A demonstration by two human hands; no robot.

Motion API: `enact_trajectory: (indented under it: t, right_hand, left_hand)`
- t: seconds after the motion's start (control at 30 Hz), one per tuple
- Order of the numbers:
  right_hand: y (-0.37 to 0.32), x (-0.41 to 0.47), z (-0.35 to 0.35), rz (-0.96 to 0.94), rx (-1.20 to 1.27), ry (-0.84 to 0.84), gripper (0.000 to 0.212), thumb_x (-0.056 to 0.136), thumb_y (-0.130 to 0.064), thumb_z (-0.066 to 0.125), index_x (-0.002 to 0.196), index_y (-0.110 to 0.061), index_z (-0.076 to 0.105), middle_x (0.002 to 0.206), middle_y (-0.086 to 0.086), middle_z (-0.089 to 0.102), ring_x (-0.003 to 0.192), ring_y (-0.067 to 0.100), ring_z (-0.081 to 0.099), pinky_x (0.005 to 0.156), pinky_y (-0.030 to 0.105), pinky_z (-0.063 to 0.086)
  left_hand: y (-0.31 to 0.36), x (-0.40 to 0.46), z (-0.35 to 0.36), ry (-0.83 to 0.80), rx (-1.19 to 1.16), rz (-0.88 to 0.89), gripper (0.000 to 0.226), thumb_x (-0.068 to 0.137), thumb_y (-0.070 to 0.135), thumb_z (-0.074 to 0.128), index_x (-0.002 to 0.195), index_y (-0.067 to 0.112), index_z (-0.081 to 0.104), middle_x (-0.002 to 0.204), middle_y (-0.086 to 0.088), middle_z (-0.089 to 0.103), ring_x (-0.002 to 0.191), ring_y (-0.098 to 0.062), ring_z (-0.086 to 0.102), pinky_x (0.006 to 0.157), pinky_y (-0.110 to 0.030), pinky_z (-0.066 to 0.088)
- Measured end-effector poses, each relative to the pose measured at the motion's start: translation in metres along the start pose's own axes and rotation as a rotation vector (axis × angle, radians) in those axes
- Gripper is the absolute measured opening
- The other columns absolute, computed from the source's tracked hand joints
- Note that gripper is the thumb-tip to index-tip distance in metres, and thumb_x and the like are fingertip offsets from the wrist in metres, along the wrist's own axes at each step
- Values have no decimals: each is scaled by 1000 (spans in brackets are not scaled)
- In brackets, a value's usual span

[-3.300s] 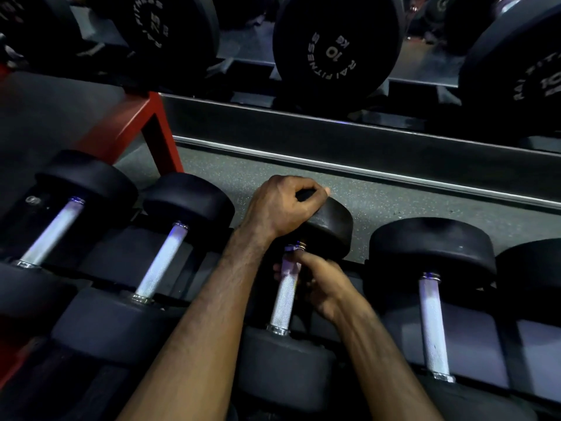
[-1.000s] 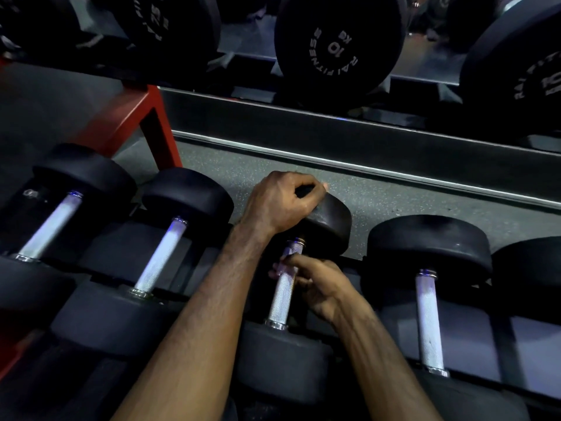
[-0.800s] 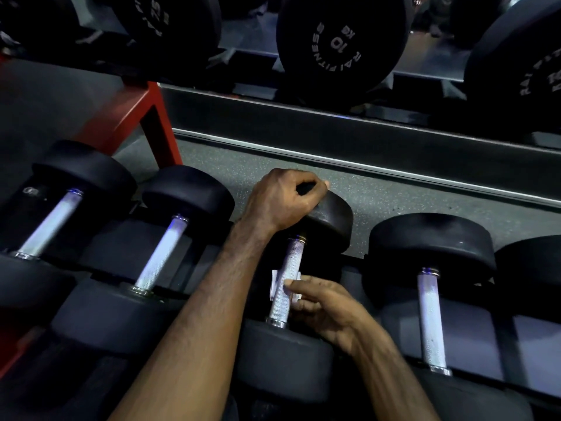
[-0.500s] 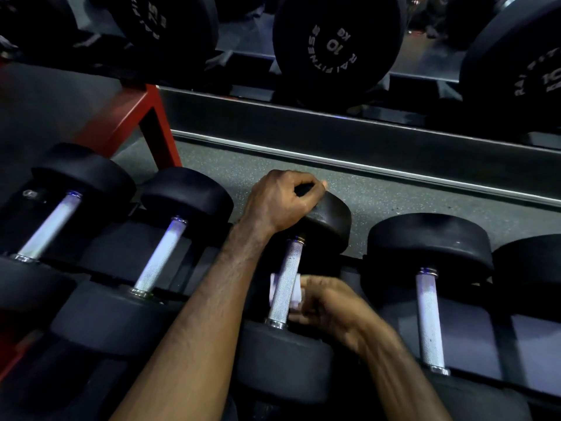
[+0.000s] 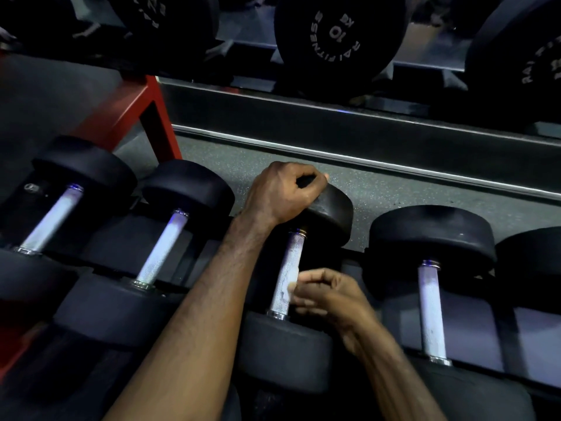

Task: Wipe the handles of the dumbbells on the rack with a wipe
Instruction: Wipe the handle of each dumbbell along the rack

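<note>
Head camera, looking down at a rack: the left hand [image 5: 285, 192] curls over the far black head of the third dumbbell [image 5: 329, 211], while the right hand [image 5: 326, 294], blurred, pinches a small white wipe [image 5: 288, 284] against the right side of its knurled steel handle [image 5: 287, 273]. That handle's long axis runs from the near head up and slightly right toward the far head. The right hand sits near the handle's lower half, so most bare metal lies beyond its grip, toward the left hand.

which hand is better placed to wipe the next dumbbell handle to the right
Right. The right hand pinches the wipe and sits beside that handle; the left hand grips the current dumbbell's far head.
</note>
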State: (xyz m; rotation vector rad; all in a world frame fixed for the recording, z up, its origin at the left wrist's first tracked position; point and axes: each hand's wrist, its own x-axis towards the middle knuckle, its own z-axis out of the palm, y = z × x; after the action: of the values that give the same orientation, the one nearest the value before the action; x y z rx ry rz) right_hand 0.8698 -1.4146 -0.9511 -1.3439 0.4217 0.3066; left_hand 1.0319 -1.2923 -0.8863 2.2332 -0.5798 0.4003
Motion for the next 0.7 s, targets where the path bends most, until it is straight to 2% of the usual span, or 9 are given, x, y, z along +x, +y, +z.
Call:
enact_trajectory:
  t: [0.1, 0.2, 0.37, 0.47, 0.53, 0.63, 0.7]
  right_hand:
    - [-20, 19, 7, -135, 65, 98, 31, 82, -3, 84, 106, -4, 64, 80, 10, 74, 63, 13, 69, 61, 24, 56]
    - [-24, 24, 10, -213, 32, 164, 30, 80, -7, 86, 101, -5, 65, 81, 9, 73, 66, 15, 69, 62, 26, 55]
    - [16, 1, 3, -193, -217, 56, 36, 71, -20, 96, 87, -13, 64, 73, 10, 70, 73, 27, 70, 58, 30, 52]
    - [7, 9, 5, -350, -451, 160, 37, 69, -29, 97, 74, -17, 63, 67, 5, 71, 59, 10, 60, 54, 27, 45]
    - [-7, 16, 13, -518, -594, 192, 32, 72, -24, 94, 74, -16, 63, 64, -3, 65, 55, 2, 51, 54, 21, 41]
    - [-13, 17, 10, -626, -795, 20, 17, 78, -24, 89, 90, -26, 77, 76, -12, 64, 68, -1, 58, 65, 17, 43]
    - [-13, 13, 1, -655, -944, -156, 16, 88, -25, 80, 103, -29, 82, 85, -16, 63, 81, -3, 61, 73, 14, 42]
  left_hand:
    - [2, -1, -1, -5, 6, 9, 39, 97, 63, 56, 90, 33, 79, 80, 18, 75, 78, -8, 70, 74, -39, 58]
    - [1, 0, 0, 4, 2, 12, 38, 97, 64, 56, 93, 34, 80, 84, 19, 76, 81, -8, 71, 76, -39, 59]
    - [-3, 1, 2, 16, -8, 4, 39, 94, 66, 55, 98, 38, 82, 92, 21, 78, 88, -8, 73, 81, -39, 60]
    - [-1, 1, 3, 9, -1, -2, 41, 93, 67, 54, 97, 37, 81, 89, 18, 78, 85, -9, 73, 79, -39, 60]
    - [0, 1, 1, 11, 14, -2, 40, 94, 67, 54, 97, 37, 81, 89, 18, 78, 84, -9, 73, 78, -39, 60]
    - [0, 0, 1, 2, 6, 0, 37, 95, 65, 56, 97, 38, 81, 91, 21, 78, 86, -8, 72, 79, -39, 60]
    - [0, 0, 1, 4, 1, -4, 37, 94, 66, 56, 98, 38, 81, 95, 22, 79, 89, -7, 73, 82, -39, 60]
